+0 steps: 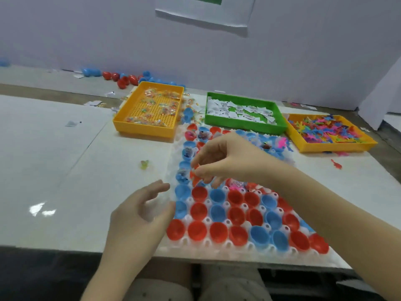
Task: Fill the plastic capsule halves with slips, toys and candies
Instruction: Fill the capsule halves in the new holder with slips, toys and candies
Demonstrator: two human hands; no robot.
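A white holder tray [227, 243] carries several red and blue capsule halves [197, 230]; the near rows look hollow, the far rows hold slips, toys and candies. My right hand [225, 158] hovers over the tray's left middle and pinches small orange toys [194, 175] just above a blue half. My left hand [141, 211] rests with loose fingers at the tray's left edge, holding nothing.
At the back stand a yellow tray of wrapped candies [149, 109], a green tray of paper slips [243, 112] and a yellow tray of coloured toys [329, 132]. Loose capsules [121, 78] lie by the wall. One candy [144, 164] and an orange toy [336, 164] lie on the table.
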